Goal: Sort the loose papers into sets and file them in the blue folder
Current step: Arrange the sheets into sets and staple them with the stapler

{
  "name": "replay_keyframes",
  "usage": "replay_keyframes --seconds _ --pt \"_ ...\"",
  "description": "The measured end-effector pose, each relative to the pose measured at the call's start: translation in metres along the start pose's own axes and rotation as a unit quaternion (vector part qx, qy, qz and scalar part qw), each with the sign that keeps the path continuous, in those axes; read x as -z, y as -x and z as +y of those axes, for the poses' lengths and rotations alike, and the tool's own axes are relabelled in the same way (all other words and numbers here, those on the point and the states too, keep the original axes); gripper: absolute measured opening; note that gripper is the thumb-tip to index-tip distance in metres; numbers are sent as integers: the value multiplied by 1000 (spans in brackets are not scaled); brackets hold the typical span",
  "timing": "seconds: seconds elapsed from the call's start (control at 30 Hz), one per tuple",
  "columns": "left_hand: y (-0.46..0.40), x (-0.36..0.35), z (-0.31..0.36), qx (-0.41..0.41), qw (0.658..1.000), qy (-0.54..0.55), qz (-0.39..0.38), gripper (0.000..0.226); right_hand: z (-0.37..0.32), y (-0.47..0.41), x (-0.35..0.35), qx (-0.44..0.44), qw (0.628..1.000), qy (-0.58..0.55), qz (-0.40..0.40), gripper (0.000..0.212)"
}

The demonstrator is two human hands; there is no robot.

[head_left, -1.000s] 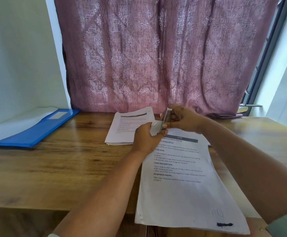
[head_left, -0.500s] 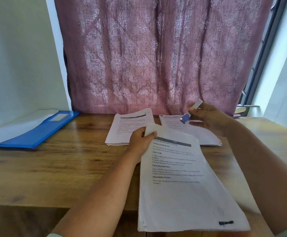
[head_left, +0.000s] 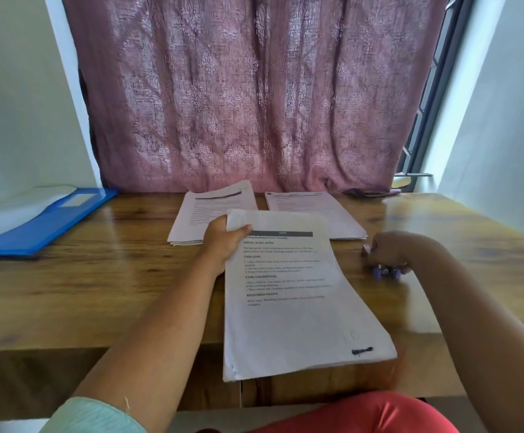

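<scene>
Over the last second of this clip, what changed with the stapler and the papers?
The right hand carried the small stapler off the top corner of the paper set, out to the right and down onto the table, its grip still round it. The left hand kept pinching the set's top-left corner. The two piles behind and the blue folder stayed put.

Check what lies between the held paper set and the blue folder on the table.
Only bare wooden table separates the held paper set from the blue folder, head view.
</scene>
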State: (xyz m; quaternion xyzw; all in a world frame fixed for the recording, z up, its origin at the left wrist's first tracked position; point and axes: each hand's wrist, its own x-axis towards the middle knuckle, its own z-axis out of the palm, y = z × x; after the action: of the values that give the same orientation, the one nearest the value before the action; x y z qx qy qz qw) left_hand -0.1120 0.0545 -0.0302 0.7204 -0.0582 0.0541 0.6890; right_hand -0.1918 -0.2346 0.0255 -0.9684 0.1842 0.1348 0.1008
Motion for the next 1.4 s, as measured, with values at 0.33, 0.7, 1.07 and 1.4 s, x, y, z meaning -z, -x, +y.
replay_keyframes --seconds 0.33,0.7,1.07,1.4 --pt "6 25 9 51 994 100 16 15 -21 33 -40 124 965 -225 43 42" --pt "14 65 2 63 959 -128 245 57 -19 44 -82 174 916 -352 85 24" --pt "115 -4 37 -98 909 -364 -175 72 -58 63 -71 238 868 -144 411 24" --pt "113 -1 6 -100 942 -307 -89 34 -49 55 -56 180 918 -284 208 20"
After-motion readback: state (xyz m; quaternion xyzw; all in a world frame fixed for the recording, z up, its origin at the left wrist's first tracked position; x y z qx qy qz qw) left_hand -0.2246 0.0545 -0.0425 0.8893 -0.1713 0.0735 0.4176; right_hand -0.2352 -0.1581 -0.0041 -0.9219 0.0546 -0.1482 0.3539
